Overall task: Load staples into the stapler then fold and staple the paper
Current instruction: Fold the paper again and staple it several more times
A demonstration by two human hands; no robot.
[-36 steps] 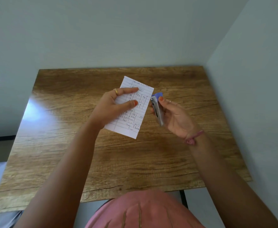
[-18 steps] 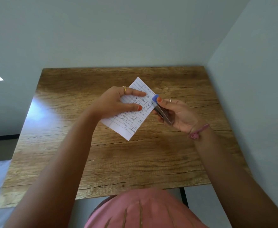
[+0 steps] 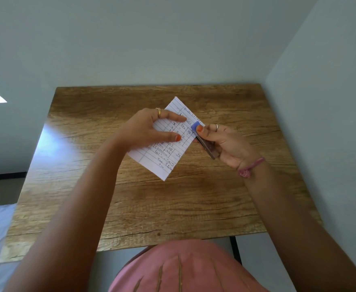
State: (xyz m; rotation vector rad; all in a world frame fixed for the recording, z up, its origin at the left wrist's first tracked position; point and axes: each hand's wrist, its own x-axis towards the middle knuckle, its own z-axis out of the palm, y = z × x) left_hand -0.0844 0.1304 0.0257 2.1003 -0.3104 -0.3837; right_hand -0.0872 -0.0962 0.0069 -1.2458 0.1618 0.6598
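Soft daylight from left; glare patch on table [image 3: 52, 135] left edge; wide-angle bending at edges; focus sharp.

perhaps a home: wooden table [image 3: 151, 207] in bare wall corner [image 3: 263, 79].

A white lined sheet of folded paper [image 3: 166, 142] is showing dark handwriting; the silver metal stapler [image 3: 206, 144] is showing a blue tip, above a brown wood-grain table [image 3: 173, 203].
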